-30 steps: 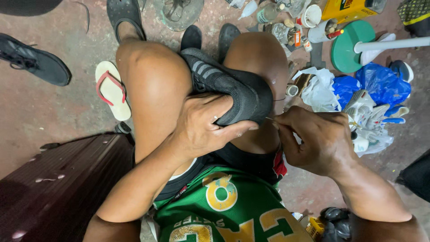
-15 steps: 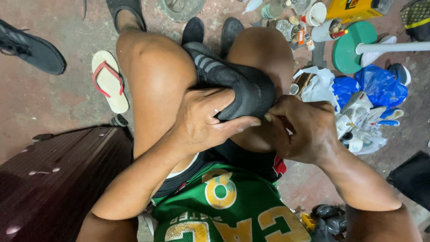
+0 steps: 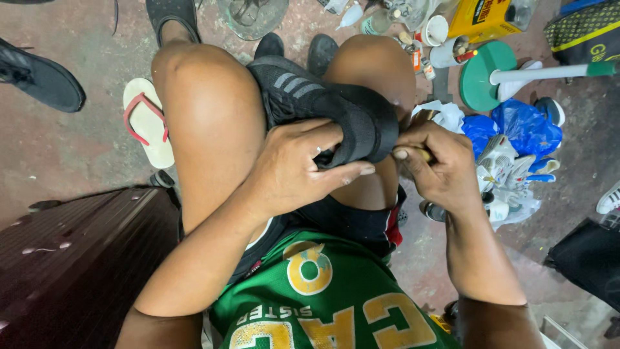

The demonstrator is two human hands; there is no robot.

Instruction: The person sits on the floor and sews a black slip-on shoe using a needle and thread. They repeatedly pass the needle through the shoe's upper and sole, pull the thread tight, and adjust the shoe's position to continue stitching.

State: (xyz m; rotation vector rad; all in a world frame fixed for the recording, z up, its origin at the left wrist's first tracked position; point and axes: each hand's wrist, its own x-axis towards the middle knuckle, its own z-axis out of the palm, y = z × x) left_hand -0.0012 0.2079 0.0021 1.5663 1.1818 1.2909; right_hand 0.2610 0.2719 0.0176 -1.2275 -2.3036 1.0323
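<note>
A black sports shoe (image 3: 323, 100) with grey stripes lies wedged between my bare knees, heel toward me. My left hand (image 3: 294, 168) grips its heel from below and the side, fingers wrapped round the back. My right hand (image 3: 436, 165) presses against the heel's right edge, pinching a small tool with a yellowish handle (image 3: 423, 154); its tip is hidden behind the shoe. I sit in a green jersey and black shorts.
A white flip-flop with red strap (image 3: 147, 123) and a black shoe (image 3: 39, 74) lie on the floor at left. A dark wooden surface (image 3: 71, 258) is at lower left. Blue plastic bags (image 3: 516, 129), white shoes, a green-based stand (image 3: 484, 74), cans and bottles crowd the right.
My right hand has moved in from the right and now presses against the shoe's heel. The left hand keeps its grip on the shoe.
</note>
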